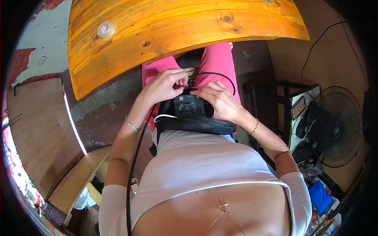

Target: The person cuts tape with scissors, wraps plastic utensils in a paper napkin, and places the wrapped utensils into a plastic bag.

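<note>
A black box-like device (186, 108) with a vented face sits in a black mesh waist pouch (197, 124) on my lap. My left hand (165, 85) is at the device's upper left, its fingers curled together around a thin black cable. My right hand (218, 99) lies at the device's upper right, fingers bent, with thumb and fingertips near the same cable. A black cable (226, 77) loops above my right hand. A white cable (165, 117) curves along the pouch's left edge. What lies under the fingertips is partly hidden.
A wooden table (177, 27) stands in front, with a roll of clear tape (106, 29) on it. At the right are a black fan (334, 128), a phone (298, 107) and a blue item (321, 197). A thick black cable (133, 165) runs down my left side.
</note>
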A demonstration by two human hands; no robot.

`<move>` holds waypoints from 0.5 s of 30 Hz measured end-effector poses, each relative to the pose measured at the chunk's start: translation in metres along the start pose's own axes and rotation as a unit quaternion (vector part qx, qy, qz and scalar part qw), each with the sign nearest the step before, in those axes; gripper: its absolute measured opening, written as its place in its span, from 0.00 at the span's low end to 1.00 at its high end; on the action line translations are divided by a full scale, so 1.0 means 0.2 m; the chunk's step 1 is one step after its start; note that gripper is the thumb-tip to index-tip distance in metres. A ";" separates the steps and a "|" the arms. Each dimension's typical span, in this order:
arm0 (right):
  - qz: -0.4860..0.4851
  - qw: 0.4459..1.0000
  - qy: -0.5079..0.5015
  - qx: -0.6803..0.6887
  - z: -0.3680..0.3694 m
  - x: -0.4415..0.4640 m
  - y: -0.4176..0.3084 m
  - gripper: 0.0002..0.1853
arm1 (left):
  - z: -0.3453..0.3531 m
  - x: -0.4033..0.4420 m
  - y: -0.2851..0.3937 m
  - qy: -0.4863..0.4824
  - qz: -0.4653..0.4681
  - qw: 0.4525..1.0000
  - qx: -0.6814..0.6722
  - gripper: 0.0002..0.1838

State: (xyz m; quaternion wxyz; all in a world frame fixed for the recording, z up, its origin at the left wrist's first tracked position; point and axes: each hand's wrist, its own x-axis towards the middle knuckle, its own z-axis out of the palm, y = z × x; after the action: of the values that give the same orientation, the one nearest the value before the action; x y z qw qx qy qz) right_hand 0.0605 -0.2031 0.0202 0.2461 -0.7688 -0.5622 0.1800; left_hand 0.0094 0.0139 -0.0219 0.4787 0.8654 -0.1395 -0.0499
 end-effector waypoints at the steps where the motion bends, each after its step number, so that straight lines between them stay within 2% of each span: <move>1: 0.005 1.000 -0.006 0.007 0.00 0.00 0.00 0.32 | -0.02 0.02 0.01 -0.045 0.006 0.999 -0.003 0.16; 2: 0.000 1.000 -0.004 0.008 0.00 -0.01 0.00 0.33 | -0.04 0.04 0.01 -0.111 -0.019 0.994 0.012 0.19; 5: -0.010 1.000 0.002 0.019 -0.01 0.00 0.00 0.34 | -0.05 0.13 0.04 -0.149 0.031 0.984 0.091 0.18; 7: -0.007 0.999 0.006 0.036 -0.01 0.00 0.01 0.33 | -0.03 0.20 0.05 -0.138 0.125 0.980 0.074 0.18; 9: -0.003 0.999 0.012 0.044 -0.01 0.00 0.00 0.32 | -0.01 0.25 0.04 -0.109 0.163 0.979 0.059 0.17; 12: 0.011 1.000 0.012 0.005 0.00 -0.05 0.00 0.31 | -0.04 0.25 0.03 -0.113 0.086 0.990 -0.021 0.14; 15: 0.007 0.997 0.032 -0.076 0.00 -0.07 -0.01 0.29 | -0.05 0.23 0.07 -0.084 0.080 0.993 -0.009 0.12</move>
State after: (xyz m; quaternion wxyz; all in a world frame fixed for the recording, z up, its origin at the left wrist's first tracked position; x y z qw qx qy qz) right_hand 0.0551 -0.2154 0.0221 0.2036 -0.7945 -0.5605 0.1143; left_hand 0.0536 0.0010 -0.0024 0.4750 0.8400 -0.2477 -0.0854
